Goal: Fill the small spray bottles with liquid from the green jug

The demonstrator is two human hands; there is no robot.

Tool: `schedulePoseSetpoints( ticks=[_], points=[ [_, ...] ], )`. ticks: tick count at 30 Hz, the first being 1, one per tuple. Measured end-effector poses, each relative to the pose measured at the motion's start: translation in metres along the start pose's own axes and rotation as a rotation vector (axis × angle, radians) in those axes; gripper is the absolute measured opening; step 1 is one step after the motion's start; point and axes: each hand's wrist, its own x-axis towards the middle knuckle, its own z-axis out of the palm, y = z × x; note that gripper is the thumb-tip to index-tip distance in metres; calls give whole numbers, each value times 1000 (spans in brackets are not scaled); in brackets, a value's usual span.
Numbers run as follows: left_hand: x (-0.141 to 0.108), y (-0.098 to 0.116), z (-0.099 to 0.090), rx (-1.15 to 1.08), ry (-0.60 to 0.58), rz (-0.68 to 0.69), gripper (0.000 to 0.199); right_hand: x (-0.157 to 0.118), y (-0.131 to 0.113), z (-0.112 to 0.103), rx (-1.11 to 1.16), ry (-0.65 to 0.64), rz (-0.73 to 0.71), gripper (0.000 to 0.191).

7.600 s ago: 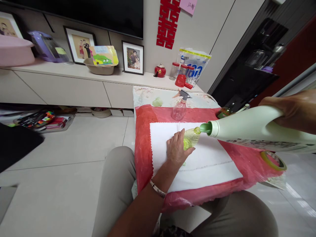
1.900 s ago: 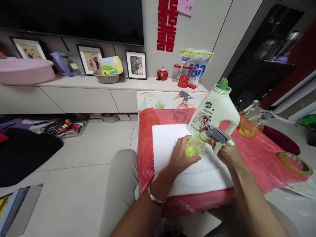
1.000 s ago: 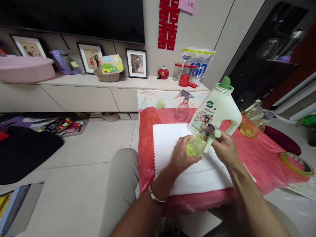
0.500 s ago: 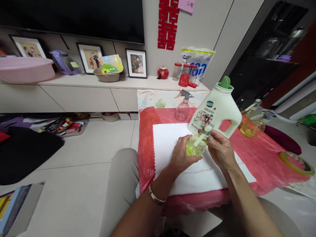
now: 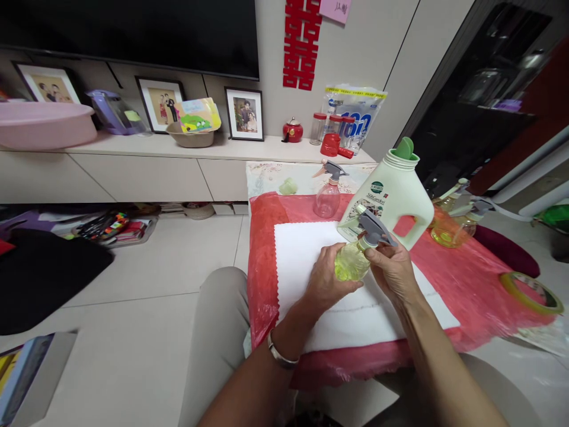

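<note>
My left hand (image 5: 326, 276) is wrapped round the body of a clear spray bottle (image 5: 351, 263) holding yellow-green liquid. At its neck, the fingers of my right hand (image 5: 395, 270) pinch the collar of the grey trigger spray head (image 5: 374, 228). The bottle is held tilted above a white cloth (image 5: 296, 255). Right behind it stands a pale green jug (image 5: 406, 187) with a handle and a green piece in its open mouth. An empty pinkish spray bottle (image 5: 328, 201) with a grey head stands further back, left of the jug.
Red plastic sheeting (image 5: 264, 255) covers the table. A pale green cap (image 5: 288, 186) lies at the back. More yellow-filled spray bottles (image 5: 448, 231) and a roll of tape (image 5: 511, 287) are on the right. Red-lidded jars (image 5: 317, 130) stand on the cabinet behind.
The spray head has turned on the bottle's neck: its nozzle has swung away from me, and its grey trigger and top now show. My right fingers have shifted slightly; my left hand keeps its hold.
</note>
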Motion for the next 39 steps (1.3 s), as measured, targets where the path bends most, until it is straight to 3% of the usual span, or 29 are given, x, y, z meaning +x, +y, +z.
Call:
schedulePoseSetpoints(
  ticks=[8, 14, 21, 27, 33, 39],
  points=[
    [0, 1, 0, -5, 8, -34, 82, -6, -2, -6, -8, -67, 10, 44],
    [0, 0, 0, -11, 5, -21, 81, -5, -5, -9, -3, -44, 21, 37],
    [0, 2, 0, -9, 5, -26, 82, -3, -3, -4, -10, -28, 19, 47],
    [0, 2, 0, -11, 14, -24, 80, -7, -1, -3, -7, -60, 25, 49],
    [0, 0, 0, -16, 15, -7, 81, -6, 0, -3, -17, -35, 15, 41],
    [-1, -2, 0, -11, 18, 5, 81, -5, 5, 4, -27, 12, -11, 46]
  ],
)
